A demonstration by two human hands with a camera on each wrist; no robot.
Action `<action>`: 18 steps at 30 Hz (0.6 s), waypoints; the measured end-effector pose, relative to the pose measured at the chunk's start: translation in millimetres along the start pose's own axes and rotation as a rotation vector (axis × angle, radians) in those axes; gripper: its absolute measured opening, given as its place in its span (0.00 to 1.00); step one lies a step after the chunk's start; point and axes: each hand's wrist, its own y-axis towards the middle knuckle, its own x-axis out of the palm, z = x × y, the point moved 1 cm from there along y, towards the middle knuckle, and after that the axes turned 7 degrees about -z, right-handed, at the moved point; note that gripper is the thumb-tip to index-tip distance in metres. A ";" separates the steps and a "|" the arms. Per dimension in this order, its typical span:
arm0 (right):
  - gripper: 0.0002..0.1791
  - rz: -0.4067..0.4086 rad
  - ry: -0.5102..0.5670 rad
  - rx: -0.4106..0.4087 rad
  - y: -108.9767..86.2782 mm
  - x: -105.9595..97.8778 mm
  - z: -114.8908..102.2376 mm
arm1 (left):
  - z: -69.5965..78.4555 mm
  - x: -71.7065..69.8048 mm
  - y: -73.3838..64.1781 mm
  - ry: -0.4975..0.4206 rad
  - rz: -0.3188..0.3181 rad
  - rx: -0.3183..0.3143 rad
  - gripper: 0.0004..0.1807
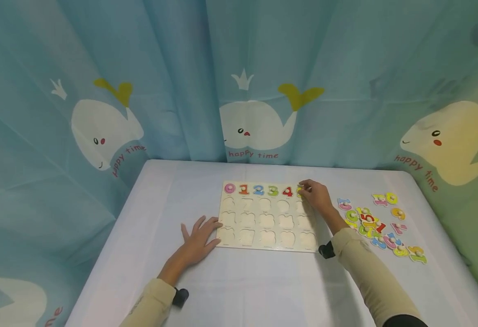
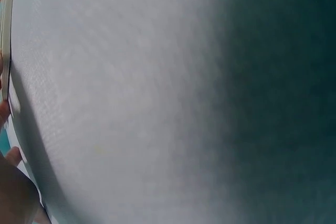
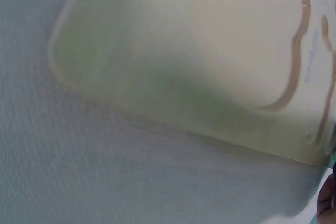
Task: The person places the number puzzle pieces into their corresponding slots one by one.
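A pale wooden number puzzle board (image 1: 263, 249) lies flat on the table. Its top row holds a pink 0 (image 1: 230, 188), an orange-red 1 (image 1: 243, 190), a blue 2 (image 1: 258, 190), a green 3 (image 1: 273, 190) and a red 4 (image 1: 288, 191). At that row's right end my right hand (image 1: 317, 195) pinches a yellow number piece (image 1: 299, 191), partly hidden by the fingers. My left hand (image 1: 198, 243) rests with spread fingers against the board's left edge. Vacant recesses fill the lower rows.
Right of the board, a loose pile of colourful number pieces (image 1: 367, 219) spreads over the white table (image 1: 173, 190); some overlap. A blue curtain (image 1: 181, 91) with whale prints hangs behind the table.
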 end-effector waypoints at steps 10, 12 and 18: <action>0.16 -0.004 0.018 0.024 2.2 1.5 -2.3 | 1.0 -2.4 -0.3 0.041 0.015 0.039 0.24; 0.16 -0.012 0.017 0.042 1.7 1.8 -2.2 | 1.1 -2.8 0.9 0.054 0.019 0.061 0.23; 0.17 -0.019 0.034 0.040 0.4 3.5 0.1 | -0.7 0.0 2.3 0.044 0.040 0.111 0.23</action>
